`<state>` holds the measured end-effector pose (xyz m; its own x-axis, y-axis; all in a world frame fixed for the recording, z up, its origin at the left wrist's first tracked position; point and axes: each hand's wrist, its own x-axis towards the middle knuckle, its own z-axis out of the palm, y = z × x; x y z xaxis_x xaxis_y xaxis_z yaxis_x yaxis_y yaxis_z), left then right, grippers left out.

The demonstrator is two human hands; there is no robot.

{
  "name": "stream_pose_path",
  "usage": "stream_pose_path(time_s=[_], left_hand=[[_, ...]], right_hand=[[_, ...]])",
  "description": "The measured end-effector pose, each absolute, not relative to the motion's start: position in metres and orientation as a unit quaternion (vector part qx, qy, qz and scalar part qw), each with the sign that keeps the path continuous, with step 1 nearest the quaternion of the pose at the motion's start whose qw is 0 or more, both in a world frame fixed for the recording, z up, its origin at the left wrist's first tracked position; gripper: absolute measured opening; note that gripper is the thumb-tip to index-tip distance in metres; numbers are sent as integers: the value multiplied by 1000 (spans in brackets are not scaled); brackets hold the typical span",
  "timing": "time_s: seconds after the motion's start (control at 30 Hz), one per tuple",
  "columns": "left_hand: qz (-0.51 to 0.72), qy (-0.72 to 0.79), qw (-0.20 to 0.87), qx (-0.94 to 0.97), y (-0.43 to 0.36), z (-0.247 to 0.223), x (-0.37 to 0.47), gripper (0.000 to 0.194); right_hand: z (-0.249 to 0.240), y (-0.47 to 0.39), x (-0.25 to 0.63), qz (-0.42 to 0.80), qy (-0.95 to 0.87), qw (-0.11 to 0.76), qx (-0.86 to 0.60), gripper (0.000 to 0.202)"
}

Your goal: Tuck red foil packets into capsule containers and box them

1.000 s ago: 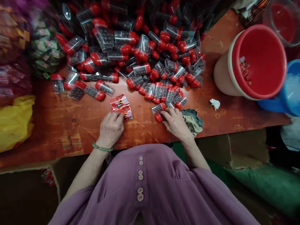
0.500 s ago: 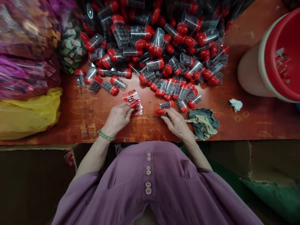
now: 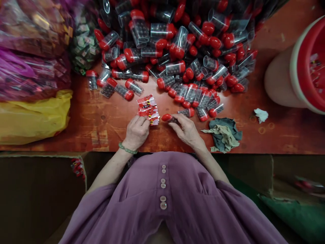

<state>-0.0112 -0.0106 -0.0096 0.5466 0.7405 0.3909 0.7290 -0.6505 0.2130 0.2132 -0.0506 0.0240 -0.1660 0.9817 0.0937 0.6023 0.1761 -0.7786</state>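
Observation:
My left hand (image 3: 137, 133), with a green bead bracelet at the wrist, is closed at the lower edge of several overlapping red printed packets (image 3: 147, 103) lying on the table. Between the thumb and fingers of my right hand (image 3: 187, 131) is a small clear tube with a red cap (image 3: 167, 117), its cap pointing left toward the packets. Just beyond that hand lies another capped tube (image 3: 186, 112). A large heap of red-capped clear tubes (image 3: 175, 67) with dark balls inside spreads over the back of the table.
Filled plastic bags (image 3: 35, 71) and a yellow bag (image 3: 38, 118) stand at the left. Grey-green cloths (image 3: 224, 135) lie right of my right hand, then a white scrap (image 3: 261, 115) and rubber bands. A white bucket (image 3: 279, 81) with a red rim holds packets.
The view has shifted slightly. My left hand has moved right along the packets' lower edge, and my right hand has brought the held tube left, closer to them.

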Motion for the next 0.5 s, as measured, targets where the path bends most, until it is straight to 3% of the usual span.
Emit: stream_pose_path(time_s=[0.3,0.5], left_hand=[[207,415,112,879,-10,0,-14,29],[274,447,203,827,-8,8,-23,20]], right_hand=[[2,-17,182,265,-742,188,-586,29],[-1,-16,184,249,-748,197,-583,29]])
